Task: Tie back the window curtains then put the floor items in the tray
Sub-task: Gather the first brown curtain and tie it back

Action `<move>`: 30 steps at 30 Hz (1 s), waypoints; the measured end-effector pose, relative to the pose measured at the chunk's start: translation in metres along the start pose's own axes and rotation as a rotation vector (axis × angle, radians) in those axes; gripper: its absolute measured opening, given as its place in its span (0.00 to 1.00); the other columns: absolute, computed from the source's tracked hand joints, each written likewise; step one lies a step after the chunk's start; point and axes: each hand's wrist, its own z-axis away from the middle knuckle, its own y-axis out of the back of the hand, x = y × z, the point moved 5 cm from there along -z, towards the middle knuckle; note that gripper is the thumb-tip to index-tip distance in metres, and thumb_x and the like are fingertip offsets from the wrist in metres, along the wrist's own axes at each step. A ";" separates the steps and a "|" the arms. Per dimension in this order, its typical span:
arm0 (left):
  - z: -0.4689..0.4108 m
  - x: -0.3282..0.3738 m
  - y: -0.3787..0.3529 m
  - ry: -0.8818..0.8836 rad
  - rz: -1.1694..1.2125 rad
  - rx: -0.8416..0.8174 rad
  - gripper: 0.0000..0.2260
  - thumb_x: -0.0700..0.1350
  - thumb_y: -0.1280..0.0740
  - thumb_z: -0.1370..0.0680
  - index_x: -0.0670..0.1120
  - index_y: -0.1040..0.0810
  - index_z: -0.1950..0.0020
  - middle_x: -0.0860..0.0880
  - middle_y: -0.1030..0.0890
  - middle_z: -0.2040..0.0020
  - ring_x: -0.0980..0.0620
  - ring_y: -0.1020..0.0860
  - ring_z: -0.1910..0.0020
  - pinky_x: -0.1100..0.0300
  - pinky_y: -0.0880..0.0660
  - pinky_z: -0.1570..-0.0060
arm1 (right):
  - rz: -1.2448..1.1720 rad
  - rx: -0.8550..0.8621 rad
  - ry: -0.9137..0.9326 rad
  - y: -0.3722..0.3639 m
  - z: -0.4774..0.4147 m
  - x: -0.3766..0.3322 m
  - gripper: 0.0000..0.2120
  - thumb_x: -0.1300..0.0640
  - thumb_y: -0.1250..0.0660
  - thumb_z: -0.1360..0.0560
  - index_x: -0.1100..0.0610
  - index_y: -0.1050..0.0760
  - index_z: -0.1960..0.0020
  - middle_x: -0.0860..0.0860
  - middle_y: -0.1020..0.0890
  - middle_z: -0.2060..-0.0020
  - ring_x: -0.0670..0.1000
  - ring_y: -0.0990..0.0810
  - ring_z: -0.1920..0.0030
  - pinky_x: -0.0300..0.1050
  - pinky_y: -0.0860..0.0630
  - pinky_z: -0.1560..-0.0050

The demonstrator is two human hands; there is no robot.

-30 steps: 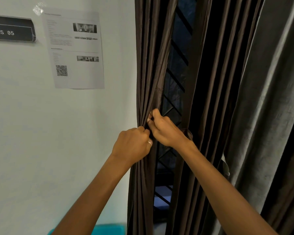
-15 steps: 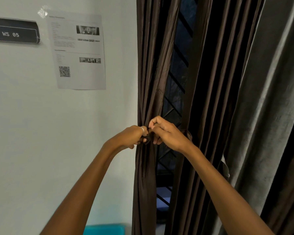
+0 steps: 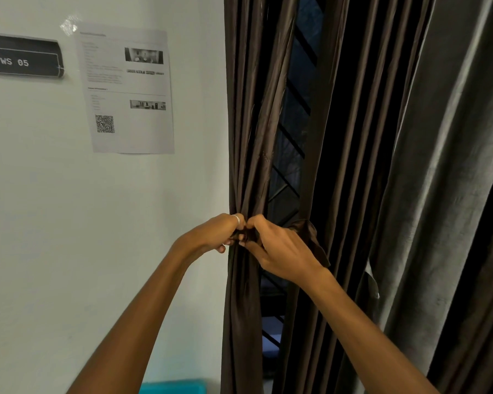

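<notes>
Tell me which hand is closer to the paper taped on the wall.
Left. The left hand sits below and right of the paper; the right hand is farther right, across the gathered curtain.

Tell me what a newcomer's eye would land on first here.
First come the two hands meeting mid-frame: the left hand and right hand pinch a tie band at the gathered brown curtain. To the left, on the white wall, hang a printed sheet with a QR code and a dark sign reading WS 05.
</notes>
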 end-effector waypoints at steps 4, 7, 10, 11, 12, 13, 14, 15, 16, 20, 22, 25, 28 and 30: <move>-0.001 -0.001 0.001 -0.024 -0.049 -0.003 0.15 0.46 0.46 0.17 0.46 0.25 0.59 0.51 0.26 0.68 0.53 0.32 0.66 0.60 0.30 0.64 | 0.076 -0.030 0.004 -0.001 0.001 0.000 0.06 0.55 0.40 0.16 0.54 0.32 0.41 0.52 0.19 0.56 0.54 0.20 0.65 0.55 0.22 0.65; 0.000 -0.001 -0.002 -0.069 -0.123 -0.006 0.14 0.46 0.45 0.16 0.47 0.23 0.56 0.50 0.26 0.65 0.52 0.29 0.63 0.59 0.28 0.61 | 0.023 -0.057 -0.007 0.003 0.000 0.000 0.04 0.58 0.41 0.17 0.55 0.33 0.42 0.53 0.20 0.56 0.55 0.21 0.64 0.57 0.22 0.63; 0.003 -0.005 -0.008 -0.144 -0.137 0.032 0.08 0.48 0.40 0.17 0.53 0.24 0.52 0.51 0.22 0.58 0.53 0.24 0.61 0.61 0.25 0.63 | -0.028 -0.074 -0.031 0.005 -0.002 0.002 0.05 0.59 0.41 0.17 0.57 0.34 0.42 0.54 0.21 0.60 0.55 0.23 0.66 0.60 0.24 0.65; 0.004 -0.008 -0.010 -0.188 -0.146 0.053 0.05 0.49 0.39 0.18 0.55 0.24 0.50 0.52 0.21 0.56 0.53 0.22 0.60 0.62 0.24 0.63 | -0.037 -0.077 -0.037 0.005 -0.003 0.002 0.04 0.59 0.41 0.17 0.56 0.34 0.43 0.54 0.21 0.61 0.55 0.23 0.66 0.60 0.24 0.65; 0.007 -0.012 -0.012 -0.231 -0.157 0.078 0.03 0.49 0.37 0.19 0.56 0.25 0.48 0.52 0.20 0.55 0.53 0.20 0.59 0.63 0.22 0.63 | -0.040 -0.080 -0.041 0.005 -0.004 0.002 0.03 0.59 0.42 0.17 0.56 0.34 0.43 0.54 0.21 0.61 0.55 0.23 0.66 0.60 0.24 0.65; 0.009 -0.015 -0.014 -0.267 -0.157 0.111 0.04 0.48 0.35 0.19 0.57 0.25 0.47 0.53 0.19 0.54 0.54 0.19 0.59 0.64 0.21 0.62 | -0.040 -0.080 -0.042 0.004 -0.004 0.002 0.03 0.58 0.42 0.17 0.56 0.34 0.43 0.54 0.21 0.61 0.55 0.23 0.66 0.60 0.24 0.65; 0.010 -0.018 -0.015 -0.293 -0.143 0.147 0.06 0.47 0.35 0.19 0.58 0.26 0.45 0.54 0.20 0.53 0.55 0.18 0.59 0.65 0.20 0.63 | -0.042 -0.075 -0.042 0.003 -0.005 0.001 0.03 0.58 0.42 0.17 0.56 0.34 0.43 0.54 0.21 0.61 0.55 0.23 0.66 0.60 0.24 0.65; 0.012 -0.021 -0.015 -0.308 -0.115 0.180 0.08 0.46 0.35 0.18 0.60 0.27 0.44 0.55 0.20 0.52 0.57 0.17 0.58 0.67 0.21 0.63 | -0.050 -0.067 -0.041 0.003 -0.005 0.001 0.03 0.58 0.42 0.17 0.56 0.34 0.43 0.54 0.21 0.62 0.54 0.23 0.66 0.59 0.24 0.66; 0.014 -0.023 -0.016 -0.320 -0.076 0.205 0.09 0.45 0.36 0.18 0.60 0.28 0.42 0.55 0.20 0.51 0.59 0.17 0.58 0.68 0.21 0.63 | -0.061 -0.058 -0.041 0.002 -0.006 0.001 0.03 0.58 0.41 0.17 0.56 0.34 0.44 0.54 0.22 0.62 0.54 0.23 0.67 0.59 0.24 0.67; 0.020 -0.028 -0.022 -0.370 0.022 0.235 0.16 0.37 0.39 0.17 0.54 0.26 0.34 0.55 0.21 0.45 0.56 0.19 0.49 0.64 0.19 0.60 | -0.116 -0.031 -0.055 -0.002 -0.006 0.003 0.02 0.58 0.41 0.16 0.54 0.33 0.44 0.52 0.21 0.63 0.50 0.23 0.67 0.56 0.24 0.68; 0.021 -0.029 -0.021 -0.385 0.037 0.252 0.16 0.37 0.40 0.16 0.51 0.26 0.31 0.56 0.21 0.44 0.58 0.19 0.48 0.64 0.18 0.60 | -0.154 -0.019 -0.065 -0.003 -0.005 0.005 0.02 0.58 0.41 0.16 0.54 0.33 0.44 0.51 0.20 0.61 0.50 0.22 0.67 0.56 0.23 0.67; 0.022 -0.027 -0.017 -0.422 0.056 0.287 0.15 0.38 0.40 0.16 0.47 0.25 0.31 0.57 0.19 0.46 0.60 0.18 0.49 0.64 0.19 0.60 | -0.212 -0.020 -0.099 -0.006 -0.006 0.011 0.02 0.57 0.41 0.16 0.50 0.33 0.45 0.51 0.18 0.60 0.50 0.20 0.64 0.57 0.23 0.65; 0.028 -0.027 -0.011 -0.489 0.048 0.343 0.16 0.36 0.37 0.18 0.50 0.21 0.33 0.57 0.18 0.46 0.59 0.16 0.51 0.62 0.17 0.59 | -0.313 0.009 -0.138 -0.008 -0.005 0.016 0.04 0.58 0.39 0.17 0.49 0.30 0.47 0.49 0.18 0.60 0.49 0.18 0.63 0.56 0.21 0.64; 0.031 -0.030 -0.005 -0.526 0.059 0.419 0.16 0.35 0.34 0.20 0.53 0.19 0.38 0.57 0.17 0.47 0.57 0.15 0.52 0.60 0.17 0.60 | -0.367 0.050 -0.159 -0.009 -0.003 0.019 0.05 0.59 0.36 0.19 0.50 0.25 0.46 0.46 0.17 0.57 0.45 0.17 0.60 0.43 0.21 0.62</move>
